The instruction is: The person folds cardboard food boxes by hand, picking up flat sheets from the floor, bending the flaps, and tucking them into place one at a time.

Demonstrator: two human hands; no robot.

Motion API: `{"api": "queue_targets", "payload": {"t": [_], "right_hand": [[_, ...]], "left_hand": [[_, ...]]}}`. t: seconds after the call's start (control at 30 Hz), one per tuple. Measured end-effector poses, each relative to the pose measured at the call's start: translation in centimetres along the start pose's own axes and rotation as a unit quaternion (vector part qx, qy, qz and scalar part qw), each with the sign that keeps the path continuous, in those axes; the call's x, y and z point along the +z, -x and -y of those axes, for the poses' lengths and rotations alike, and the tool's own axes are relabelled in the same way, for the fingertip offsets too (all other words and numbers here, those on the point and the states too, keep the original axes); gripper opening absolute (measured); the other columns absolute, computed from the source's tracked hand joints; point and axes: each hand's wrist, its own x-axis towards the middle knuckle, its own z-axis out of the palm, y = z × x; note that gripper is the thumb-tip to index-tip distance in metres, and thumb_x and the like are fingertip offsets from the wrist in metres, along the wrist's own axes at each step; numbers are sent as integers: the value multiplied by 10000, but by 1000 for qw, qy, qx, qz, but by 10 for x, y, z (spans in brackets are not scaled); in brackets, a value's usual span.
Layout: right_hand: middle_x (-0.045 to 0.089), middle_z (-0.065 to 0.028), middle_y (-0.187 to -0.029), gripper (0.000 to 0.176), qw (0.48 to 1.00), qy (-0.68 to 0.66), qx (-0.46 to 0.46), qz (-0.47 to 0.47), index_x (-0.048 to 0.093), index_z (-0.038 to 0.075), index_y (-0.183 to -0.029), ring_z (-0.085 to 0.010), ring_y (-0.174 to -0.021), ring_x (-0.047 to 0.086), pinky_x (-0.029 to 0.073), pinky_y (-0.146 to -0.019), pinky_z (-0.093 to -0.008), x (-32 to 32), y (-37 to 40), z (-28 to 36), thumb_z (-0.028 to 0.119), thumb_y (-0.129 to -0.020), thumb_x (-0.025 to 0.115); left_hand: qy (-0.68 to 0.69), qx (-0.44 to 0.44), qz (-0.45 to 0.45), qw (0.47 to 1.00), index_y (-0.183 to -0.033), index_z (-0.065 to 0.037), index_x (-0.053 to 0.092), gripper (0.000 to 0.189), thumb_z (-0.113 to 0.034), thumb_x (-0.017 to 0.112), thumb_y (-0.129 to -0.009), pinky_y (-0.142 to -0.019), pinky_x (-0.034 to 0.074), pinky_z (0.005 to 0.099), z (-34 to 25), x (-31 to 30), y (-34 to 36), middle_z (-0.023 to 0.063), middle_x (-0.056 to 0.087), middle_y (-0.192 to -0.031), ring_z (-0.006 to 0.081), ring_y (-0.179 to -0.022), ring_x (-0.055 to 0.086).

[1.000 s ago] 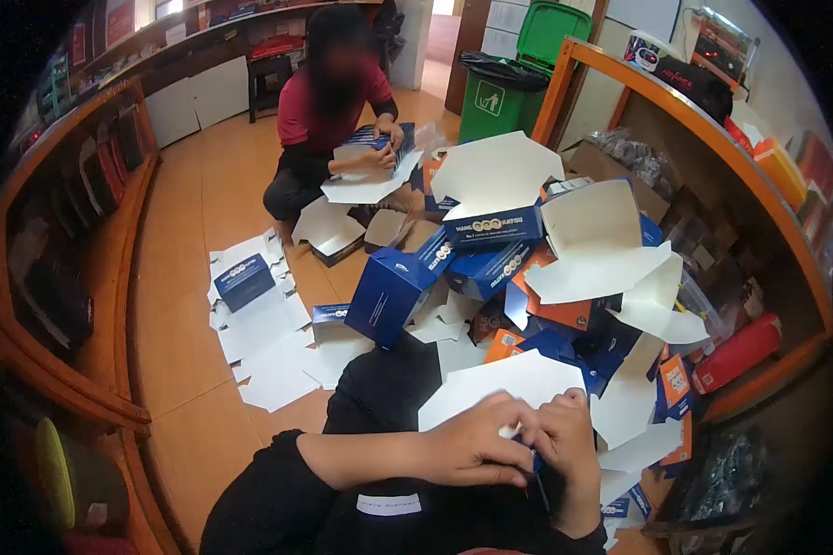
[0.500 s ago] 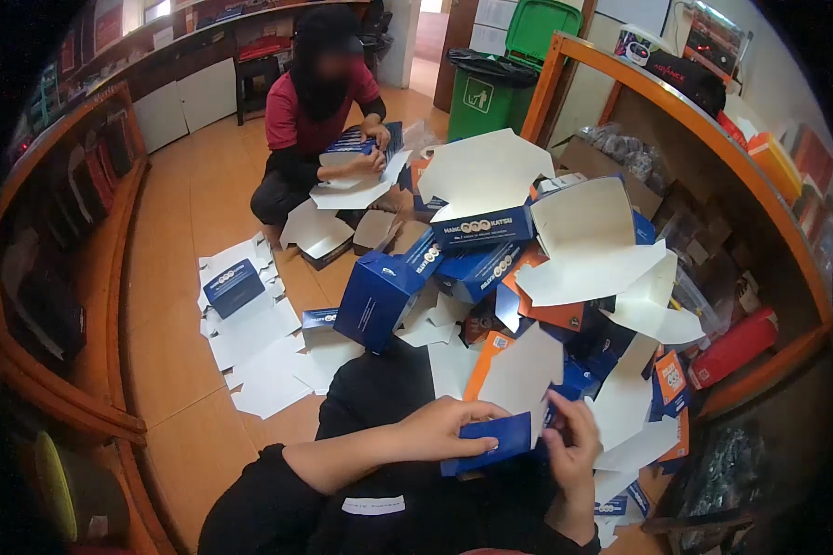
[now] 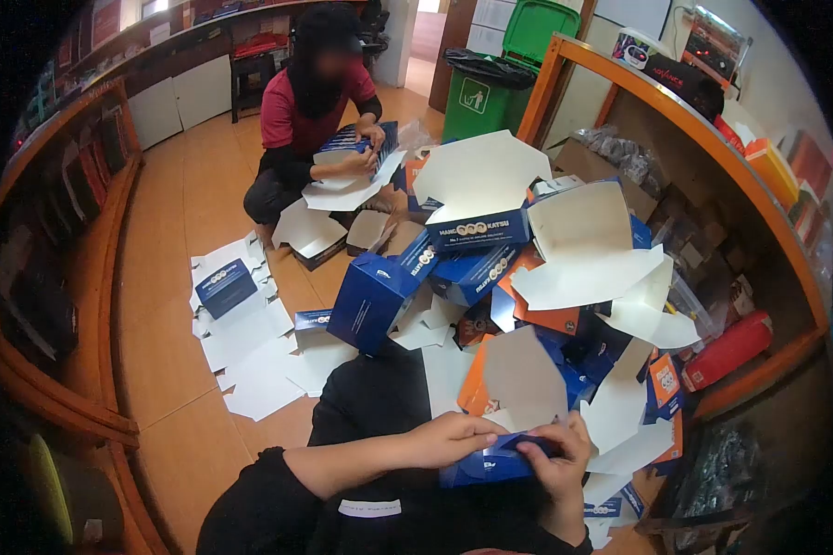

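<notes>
In my lap sits a blue cardboard food box, partly folded, with a large pale flap standing up at its far side. My left hand is closed on its left upper edge, thumb lying along the top. At the right end, my right hand pinches a blue side flap between thumb and fingers. Part of the box is hidden behind both hands. Just beyond them lie an orange panel and further cartons. A taller blue box stands on its end in front of my knees.
A co-worker sits on the floor ahead, folding a striped blue box. Folded boxes pile up at centre right. Flat white cartons lie on the left. Wooden-framed shelves flank both sides; a green bin stands behind.
My right hand has moved slightly left and down, its fingers now closing on the box's side flap. The left hand has slid to the box's upper edge. The view has shifted slightly.
</notes>
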Motion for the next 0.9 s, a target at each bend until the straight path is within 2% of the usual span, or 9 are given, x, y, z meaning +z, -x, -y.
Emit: {"api": "queue_targets", "payload": {"t": [0.1,0.13,0.27,0.47,0.53,0.63,0.73,0.83,0.9], "right_hand": [[514,-39,-661,244,993,29,-44,109,693,83,-816,-146,-602,461,348,-528,-251,-4,-9,5,131,-594,783],[465,-30,-659,273,983,-1,-3,185,697,114,-892,-145,-594,428,345,-546,-250,-4,-12,14,147,-629,765],[331,-18,-663,406,958,12,-10,286,658,151,-1051,-150,-608,373,333,-557,-251,-8,-16,17,184,-658,751],[375,-20,-656,357,951,-10,29,307,667,117,-1019,-128,-591,378,314,-528,-242,-9,-18,18,146,-672,745],[404,-12,-646,308,966,-45,44,249,681,95,-967,-111,-564,380,298,-499,-240,-6,-16,17,127,-668,748],[435,-2,-633,251,975,-66,82,194,695,73,-900,-92,-533,387,285,-466,-235,-2,-13,12,107,-659,754],[443,2,-635,235,973,-74,83,202,699,71,-885,-82,-531,397,287,-461,-229,1,-13,10,103,-659,755],[447,0,-648,246,965,-75,73,240,696,71,-894,-84,-544,410,300,-477,-222,1,-13,9,101,-656,755],[453,-4,-668,264,964,-51,69,253,693,72,-904,-96,-582,429,325,-512,-224,-1,-16,15,109,-650,757]], "left_hand": [[10,45,-6,999,-1149,-59,534,278,-173,424,-920,-723,457,277,11,5,-2,107,627,-884,155,-791,603],[4,72,-9,997,-1149,-56,533,275,-156,420,-918,-739,454,278,13,6,-3,112,623,-894,152,-812,599],[11,59,22,998,-1133,-17,523,278,-121,434,-891,-800,429,277,11,3,1,102,602,-985,134,-901,563],[142,30,69,987,-1149,20,504,307,-91,441,-869,-841,406,263,22,2,3,89,577,-1059,121,-947,524],[166,41,83,982,-1177,12,497,332,-76,432,-864,-836,407,255,23,-1,2,86,577,-1048,112,-939,520],[218,-9,75,973,-1208,1,484,369,-56,418,-850,-813,411,240,7,-4,6,83,574,-1037,104,-920,519],[121,21,45,991,-1203,-4,492,374,-38,410,-840,-794,415,234,10,-2,7,76,574,-1019,99,-909,520],[75,-22,76,994,-1185,-5,501,351,-30,416,-846,-810,417,241,-2,-7,10,72,581,-1002,100,-922,525],[76,-9,80,994,-1194,-8,486,358,-23,415,-843,-801,425,234,0,-7,10,67,574,-1007,91,-930,526]]}}
